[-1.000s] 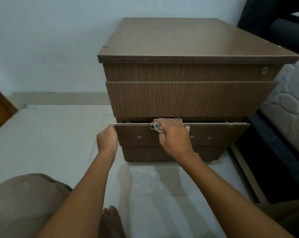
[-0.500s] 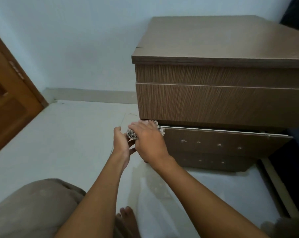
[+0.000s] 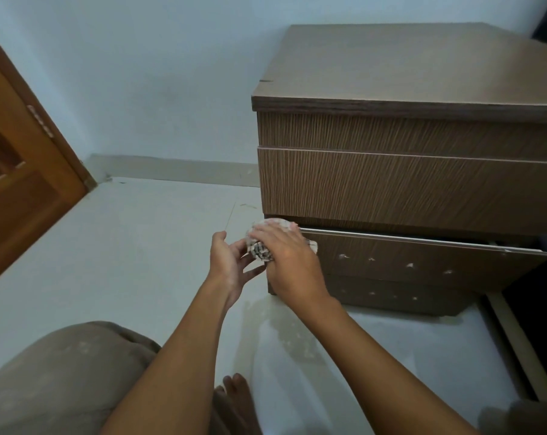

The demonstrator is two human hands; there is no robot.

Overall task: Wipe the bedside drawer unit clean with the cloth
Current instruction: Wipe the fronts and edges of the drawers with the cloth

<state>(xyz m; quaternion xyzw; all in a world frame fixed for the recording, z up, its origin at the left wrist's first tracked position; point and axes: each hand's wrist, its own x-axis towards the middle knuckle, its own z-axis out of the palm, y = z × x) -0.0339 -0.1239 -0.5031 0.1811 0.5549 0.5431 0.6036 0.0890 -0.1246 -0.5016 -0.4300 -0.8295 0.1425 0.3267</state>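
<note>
The brown wooden drawer unit (image 3: 407, 183) stands on the floor at the right, and its lower drawer (image 3: 422, 262) is pulled out a little. My right hand (image 3: 289, 259) grips a bunched, patterned cloth (image 3: 259, 249) and presses it against the left front corner of that drawer. Only part of the cloth shows under my fingers. My left hand (image 3: 231, 262) is just left of the corner, fingers apart, its fingertips close to the cloth and the right hand.
A wooden door (image 3: 21, 171) stands at the far left. Pale floor (image 3: 140, 246) spreads left of the unit. My knee (image 3: 62, 378) and bare toes (image 3: 234, 387) are at the bottom. A dark bed base (image 3: 532, 309) lies to the right.
My right hand slid the cloth along the drawer's top edge from its middle to the left corner. My left hand let go of the drawer edge and opened. The view turned left.
</note>
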